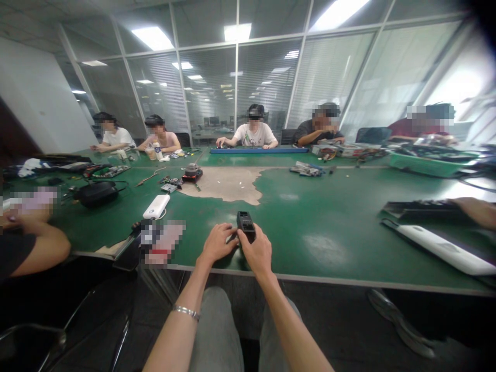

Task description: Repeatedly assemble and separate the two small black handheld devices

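A small black device, shaped like a remote or a handset, rests near the front edge of the green table. My right hand grips its near end with fingers curled round it. My left hand lies just left of it, fingers bent and touching the device's side. A metal bracelet sits on my left wrist.
A white power bank and a blurred flat object lie to the left. A black pouch, tools and parts crowd the far left. A keyboard and a white bar lie at right. Several people sit around the table.
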Demonstrator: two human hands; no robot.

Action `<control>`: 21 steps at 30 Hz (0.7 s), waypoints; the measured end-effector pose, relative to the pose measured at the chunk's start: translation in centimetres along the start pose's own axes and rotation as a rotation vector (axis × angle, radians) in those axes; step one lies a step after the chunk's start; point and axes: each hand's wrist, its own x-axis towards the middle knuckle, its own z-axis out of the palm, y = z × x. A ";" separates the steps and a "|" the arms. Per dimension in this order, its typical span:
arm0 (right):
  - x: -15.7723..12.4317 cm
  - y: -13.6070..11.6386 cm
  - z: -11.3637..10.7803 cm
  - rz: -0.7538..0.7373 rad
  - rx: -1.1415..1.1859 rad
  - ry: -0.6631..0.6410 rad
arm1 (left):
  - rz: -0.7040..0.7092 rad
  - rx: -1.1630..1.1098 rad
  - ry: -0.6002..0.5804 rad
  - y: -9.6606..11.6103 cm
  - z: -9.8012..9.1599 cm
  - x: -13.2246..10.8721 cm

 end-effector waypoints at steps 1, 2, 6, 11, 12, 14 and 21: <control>0.2 -0.1 -0.2 -0.002 0.024 0.016 | -0.004 -0.001 0.000 -0.1 0.0 0.0; 0.4 -0.1 -0.5 -0.004 0.047 0.033 | -0.008 -0.001 -0.002 -0.1 0.1 0.0; 0.8 1.2 -1.8 0.027 0.080 0.083 | -0.029 -0.003 -0.019 -0.1 0.1 -0.1; 1.0 4.7 -3.1 0.100 0.009 0.100 | -0.012 0.003 -0.017 0.2 -0.1 -0.1; 1.0 5.3 -3.3 0.110 -0.008 0.099 | -0.009 0.007 -0.016 0.3 -0.1 0.0; 1.0 6.3 -3.6 0.113 -0.031 0.089 | -0.005 0.013 -0.018 0.4 -0.1 0.0; 0.4 7.6 -3.5 0.025 -0.093 0.068 | -0.007 -0.001 -0.059 0.6 -0.3 -0.1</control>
